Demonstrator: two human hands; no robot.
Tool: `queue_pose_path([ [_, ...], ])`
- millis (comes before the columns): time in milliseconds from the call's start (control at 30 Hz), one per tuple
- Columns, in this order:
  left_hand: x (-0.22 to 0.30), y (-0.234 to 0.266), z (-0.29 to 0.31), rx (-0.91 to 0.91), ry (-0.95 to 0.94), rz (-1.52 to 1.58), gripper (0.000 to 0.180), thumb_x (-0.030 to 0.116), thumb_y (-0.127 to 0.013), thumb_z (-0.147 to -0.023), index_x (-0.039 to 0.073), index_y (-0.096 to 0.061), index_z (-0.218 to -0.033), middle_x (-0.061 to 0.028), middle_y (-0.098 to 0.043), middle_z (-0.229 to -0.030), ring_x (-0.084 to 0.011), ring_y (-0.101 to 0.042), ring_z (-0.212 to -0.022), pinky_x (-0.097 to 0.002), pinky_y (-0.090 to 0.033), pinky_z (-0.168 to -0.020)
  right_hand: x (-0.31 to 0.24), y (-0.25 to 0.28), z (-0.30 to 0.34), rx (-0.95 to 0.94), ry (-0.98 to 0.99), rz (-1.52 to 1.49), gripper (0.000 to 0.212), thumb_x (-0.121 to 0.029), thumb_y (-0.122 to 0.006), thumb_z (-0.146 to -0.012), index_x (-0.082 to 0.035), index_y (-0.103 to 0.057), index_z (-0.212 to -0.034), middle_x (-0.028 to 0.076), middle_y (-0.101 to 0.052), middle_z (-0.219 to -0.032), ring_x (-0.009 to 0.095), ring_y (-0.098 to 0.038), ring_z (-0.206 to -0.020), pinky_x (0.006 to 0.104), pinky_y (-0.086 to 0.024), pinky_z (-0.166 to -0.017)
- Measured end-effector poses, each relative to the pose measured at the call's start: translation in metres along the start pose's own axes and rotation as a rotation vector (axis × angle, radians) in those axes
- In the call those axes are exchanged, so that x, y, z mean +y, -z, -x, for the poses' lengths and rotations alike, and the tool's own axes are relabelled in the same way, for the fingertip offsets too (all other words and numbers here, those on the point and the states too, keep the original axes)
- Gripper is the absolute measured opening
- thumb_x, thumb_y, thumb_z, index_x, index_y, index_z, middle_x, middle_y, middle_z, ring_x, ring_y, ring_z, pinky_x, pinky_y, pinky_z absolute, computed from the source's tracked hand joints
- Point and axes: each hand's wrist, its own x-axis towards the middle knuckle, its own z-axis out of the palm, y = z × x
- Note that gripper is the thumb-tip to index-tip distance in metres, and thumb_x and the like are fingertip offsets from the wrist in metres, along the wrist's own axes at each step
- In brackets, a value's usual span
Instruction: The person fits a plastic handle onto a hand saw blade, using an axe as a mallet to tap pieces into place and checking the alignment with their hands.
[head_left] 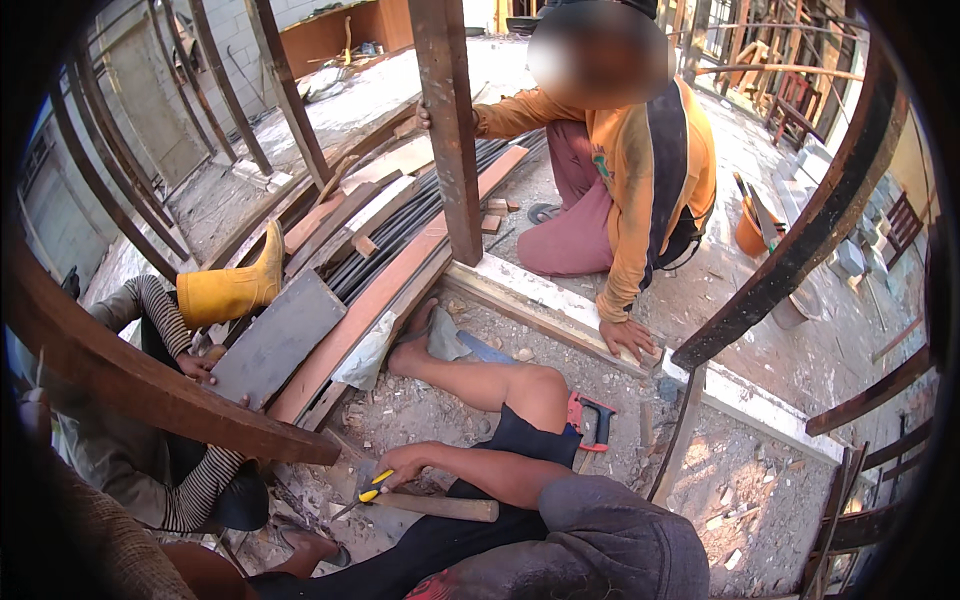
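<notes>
My right arm reaches in from the lower edge, and my right hand [403, 463] is closed round a hand tool with a yellow-and-black handle [375, 487]. A thin shaft points from it down toward the rubble; its kind cannot be made out. Just below the hand lies a thick wooden handle [440, 506], its far end hidden. A handsaw with a red-and-black handle [592, 421] rests beyond my bent knee, and its bluish blade shows on the other side of the leg. My left hand is not in view.
A co-worker in orange [650, 170] kneels opposite, one hand on a dark post [447, 130], the other on a white-topped beam [545, 305]. At left, striped sleeves hold a grey board [278, 335] beside a yellow boot [232, 288]. Planks and dark bars lie behind; slanted posts surround us.
</notes>
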Motion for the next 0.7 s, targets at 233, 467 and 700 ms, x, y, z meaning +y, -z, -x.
queue_pose_path([
  [233,-0.025,0.037,0.004,-0.099,-0.029,-0.151,0.073,0.043,-0.067,-0.085,0.009,-0.038,-0.141,-0.0243,-0.054,-0.12,-0.0358,-0.062,-0.104,-0.042,-0.053,-0.087,0.023,-0.007,-0.016,-0.11,-0.461,-0.641,0.05,-0.047,-0.074,-0.087,-0.009,-0.066,-0.119,0.005,-0.065,-0.098,0.016,-0.061,-0.085,0.0321,-0.055,-0.063],
  [467,-0.046,0.066,0.02,-0.175,0.018,-0.147,0.081,0.051,-0.063,-0.087,0.012,-0.027,-0.147,-0.0267,-0.048,-0.126,-0.0338,-0.061,-0.107,-0.0396,-0.054,-0.086,-0.014,0.014,0.008,0.072,-0.589,-1.008,0.05,-0.048,-0.07,-0.09,-0.011,-0.065,-0.123,0.007,-0.064,-0.105,0.018,-0.061,-0.084,0.0362,-0.056,-0.064],
  [700,-0.017,0.101,0.05,-0.051,0.104,-0.258,0.089,0.059,-0.059,-0.089,0.014,-0.017,-0.153,-0.0291,-0.042,-0.133,-0.0318,-0.06,-0.11,-0.0373,-0.055,-0.086,-0.05,0.067,-0.005,0.177,-0.51,-0.984,0.042,-0.045,-0.066,-0.094,-0.011,-0.067,-0.119,0.006,-0.065,-0.095,0.017,-0.062,-0.076,0.0364,-0.056,-0.061],
])
